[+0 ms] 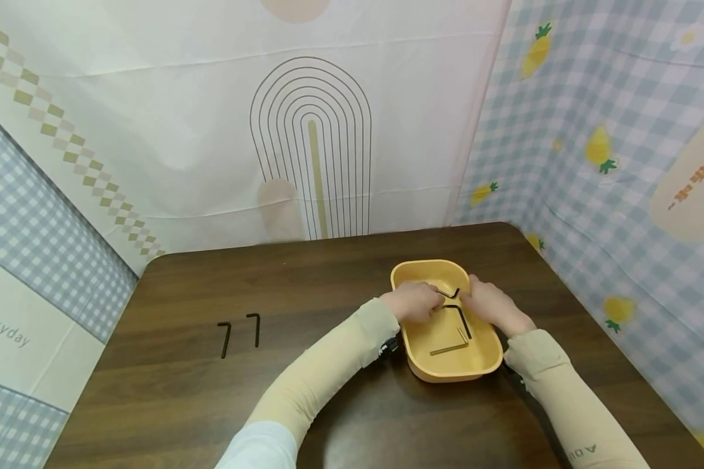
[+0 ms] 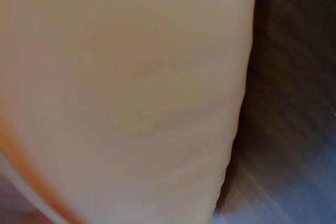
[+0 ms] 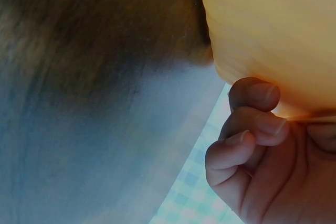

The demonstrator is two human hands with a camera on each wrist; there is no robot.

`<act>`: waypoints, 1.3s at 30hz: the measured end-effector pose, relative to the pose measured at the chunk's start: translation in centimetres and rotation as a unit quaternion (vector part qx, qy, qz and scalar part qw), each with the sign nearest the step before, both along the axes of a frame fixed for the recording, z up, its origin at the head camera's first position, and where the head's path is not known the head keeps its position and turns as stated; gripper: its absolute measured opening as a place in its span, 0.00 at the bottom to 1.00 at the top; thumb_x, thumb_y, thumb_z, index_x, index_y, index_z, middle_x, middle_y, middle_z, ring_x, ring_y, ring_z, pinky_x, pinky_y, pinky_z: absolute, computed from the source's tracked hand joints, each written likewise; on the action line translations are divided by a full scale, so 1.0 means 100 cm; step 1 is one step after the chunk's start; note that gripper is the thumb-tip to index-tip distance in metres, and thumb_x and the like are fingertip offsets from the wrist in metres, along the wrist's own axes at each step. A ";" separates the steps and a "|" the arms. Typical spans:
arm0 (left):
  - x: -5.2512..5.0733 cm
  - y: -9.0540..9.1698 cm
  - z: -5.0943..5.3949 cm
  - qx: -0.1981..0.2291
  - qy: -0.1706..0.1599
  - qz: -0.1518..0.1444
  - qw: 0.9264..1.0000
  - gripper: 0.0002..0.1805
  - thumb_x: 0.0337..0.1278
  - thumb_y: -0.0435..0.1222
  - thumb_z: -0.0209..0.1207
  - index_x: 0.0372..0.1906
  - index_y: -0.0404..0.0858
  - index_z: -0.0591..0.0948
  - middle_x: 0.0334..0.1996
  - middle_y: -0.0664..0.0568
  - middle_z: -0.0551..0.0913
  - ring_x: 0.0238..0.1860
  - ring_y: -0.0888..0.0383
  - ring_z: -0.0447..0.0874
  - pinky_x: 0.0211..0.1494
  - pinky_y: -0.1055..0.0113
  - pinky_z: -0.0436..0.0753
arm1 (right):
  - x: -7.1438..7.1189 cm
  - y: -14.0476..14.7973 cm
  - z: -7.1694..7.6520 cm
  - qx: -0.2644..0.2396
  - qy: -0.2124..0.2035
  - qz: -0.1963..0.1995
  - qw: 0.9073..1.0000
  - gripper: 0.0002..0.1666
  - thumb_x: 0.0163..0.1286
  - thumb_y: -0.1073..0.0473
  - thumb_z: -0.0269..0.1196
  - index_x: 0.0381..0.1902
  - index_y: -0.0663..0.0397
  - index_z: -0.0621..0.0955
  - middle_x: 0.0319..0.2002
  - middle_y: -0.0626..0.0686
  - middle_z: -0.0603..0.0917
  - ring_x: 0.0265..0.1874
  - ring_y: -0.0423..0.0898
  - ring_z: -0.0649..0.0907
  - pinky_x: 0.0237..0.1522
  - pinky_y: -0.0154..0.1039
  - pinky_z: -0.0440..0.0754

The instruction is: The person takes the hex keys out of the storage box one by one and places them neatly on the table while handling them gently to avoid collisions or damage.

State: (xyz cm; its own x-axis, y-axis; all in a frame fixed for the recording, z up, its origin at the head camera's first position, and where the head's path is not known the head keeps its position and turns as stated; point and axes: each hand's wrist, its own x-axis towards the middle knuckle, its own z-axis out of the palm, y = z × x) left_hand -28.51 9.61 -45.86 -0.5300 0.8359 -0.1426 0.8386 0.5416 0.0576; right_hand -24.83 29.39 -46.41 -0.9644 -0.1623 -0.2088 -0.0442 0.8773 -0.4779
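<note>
A yellow tray [image 1: 451, 376] stands on the right part of the table. My left hand [image 1: 413, 301] reaches over its left rim, fingers bent down inside. Beside those fingertips lie a black hex key [image 1: 464, 322] and another hex key [image 1: 448, 294], partly hidden by the hand; whether the fingers pinch either is unclear. A brass-coloured hex key [image 1: 448, 349] lies nearer the tray's front. My right hand [image 1: 492, 305] grips the right rim; its curled fingers [image 3: 244, 148] show against the outer wall in the right wrist view. The left wrist view shows mostly the tray's wall [image 2: 142, 87].
Two black hex keys, one [image 1: 225, 340] slightly nearer than the other [image 1: 256, 331], lie apart on the left of the dark wooden table [image 1: 199, 404]. Patterned cloth [image 1: 211, 150] hangs behind the table and along both sides.
</note>
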 end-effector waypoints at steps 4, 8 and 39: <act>-0.001 0.001 -0.001 0.010 0.011 -0.007 1.000 0.04 0.72 0.37 0.56 0.37 0.48 0.76 0.35 0.59 0.73 0.34 0.64 0.70 0.35 0.72 0.69 | 0.000 -0.001 0.000 -0.001 -0.004 -0.004 1.000 0.28 0.79 0.58 0.46 0.63 0.81 0.60 0.25 0.58 0.77 0.19 0.48 0.79 0.22 0.42 0.76; -0.001 0.003 0.000 0.006 0.006 0.000 1.000 0.02 0.71 0.37 0.57 0.44 0.48 0.78 0.38 0.60 0.74 0.36 0.63 0.72 0.36 0.70 0.72 | 0.000 -0.001 0.000 -0.002 0.001 -0.002 1.000 0.27 0.79 0.59 0.46 0.62 0.80 0.60 0.25 0.58 0.76 0.19 0.47 0.79 0.22 0.42 0.76; 0.015 -0.003 -0.003 -0.045 0.009 0.000 0.999 0.07 0.75 0.45 0.53 0.40 0.49 0.77 0.37 0.58 0.75 0.34 0.62 0.70 0.34 0.69 0.71 | -0.003 -0.002 0.004 0.012 -0.010 0.001 1.000 0.31 0.79 0.58 0.47 0.65 0.82 0.57 0.27 0.59 0.79 0.19 0.47 0.81 0.20 0.42 0.77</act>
State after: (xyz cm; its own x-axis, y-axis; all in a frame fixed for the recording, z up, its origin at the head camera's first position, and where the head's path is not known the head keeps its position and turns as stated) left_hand -27.02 9.35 -46.11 -0.5325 0.8205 -0.2080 0.8396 0.5432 -0.0064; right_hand -25.10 29.22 -46.05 -0.9596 -0.1586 -0.2325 -0.0361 0.8886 -0.4573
